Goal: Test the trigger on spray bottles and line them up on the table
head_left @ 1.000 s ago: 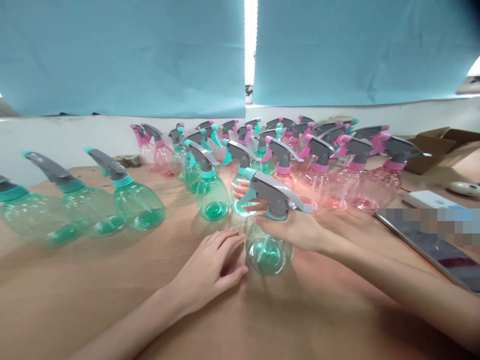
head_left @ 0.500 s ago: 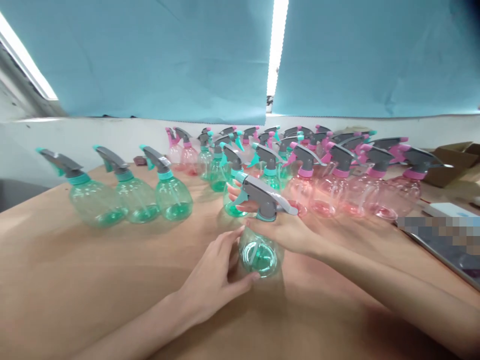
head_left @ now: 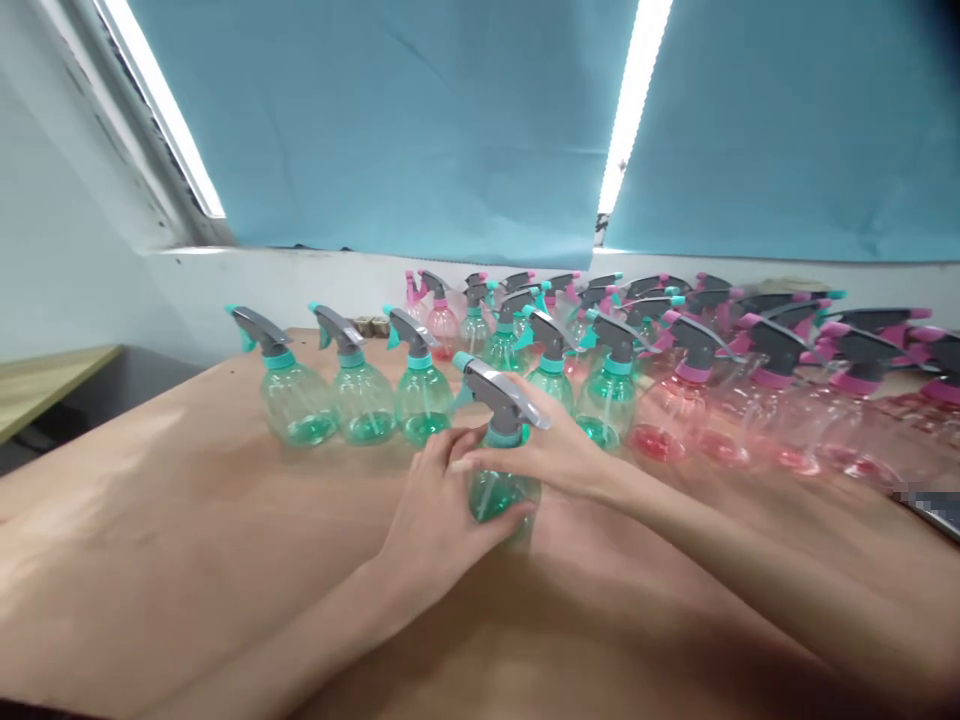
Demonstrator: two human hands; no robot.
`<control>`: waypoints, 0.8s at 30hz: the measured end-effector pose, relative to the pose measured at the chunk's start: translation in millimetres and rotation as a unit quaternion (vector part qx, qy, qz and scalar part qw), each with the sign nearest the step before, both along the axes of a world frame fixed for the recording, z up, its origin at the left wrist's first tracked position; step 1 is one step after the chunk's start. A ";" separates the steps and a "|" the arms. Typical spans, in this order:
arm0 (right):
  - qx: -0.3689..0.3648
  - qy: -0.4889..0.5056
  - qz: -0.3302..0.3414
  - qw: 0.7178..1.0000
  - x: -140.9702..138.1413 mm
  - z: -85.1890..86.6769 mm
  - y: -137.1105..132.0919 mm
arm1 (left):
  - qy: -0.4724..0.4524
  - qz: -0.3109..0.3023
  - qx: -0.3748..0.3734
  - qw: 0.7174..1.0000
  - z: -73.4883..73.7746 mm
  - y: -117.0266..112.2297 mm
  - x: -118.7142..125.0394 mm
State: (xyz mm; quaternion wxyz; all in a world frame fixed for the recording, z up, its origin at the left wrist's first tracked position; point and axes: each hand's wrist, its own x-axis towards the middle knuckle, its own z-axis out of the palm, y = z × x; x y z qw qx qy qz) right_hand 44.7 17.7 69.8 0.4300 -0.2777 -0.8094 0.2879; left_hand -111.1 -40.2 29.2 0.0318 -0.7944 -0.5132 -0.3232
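Observation:
A clear green spray bottle (head_left: 499,495) with a grey and turquoise trigger head stands nearly upright in front of me, between both hands. My left hand (head_left: 442,500) is wrapped round the left side of its body, thumb across the front. My right hand (head_left: 551,445) closes round the neck from the right, its thumb lying just under the turquoise collar and its other fingers mostly hidden behind the bottle. To the left stand three similar green bottles (head_left: 360,400) in a row. Just behind my right hand is another green spray bottle (head_left: 611,395).
Pink spray bottles (head_left: 671,410) line the right side, with several more pink and green ones behind. A dark flat device (head_left: 934,510) lies at the right edge. The wooden table (head_left: 187,560) meets a white wall; a blue sheet (head_left: 412,130) hangs above.
My view has turned left, so the rows appear further right. The held bottle has become more upright, and my left hand has closed round its body.

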 end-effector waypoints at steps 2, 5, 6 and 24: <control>0.030 -0.029 -0.028 0.999 11.3 4.0 3.5 | 0.018 0.017 0.013 1.000 1.8 8.9 -6.1; 0.011 -0.063 -0.106 0.992 34.3 5.7 7.0 | 0.044 0.049 0.012 0.998 7.1 24.3 -11.6; 0.020 -0.076 -0.150 0.986 42.4 5.0 8.3 | 0.050 0.054 0.011 0.997 9.4 29.5 -12.4; -0.054 -0.233 -0.295 0.925 52.8 -11.0 49.2 | 0.229 0.109 0.060 0.966 33.0 75.4 -10.6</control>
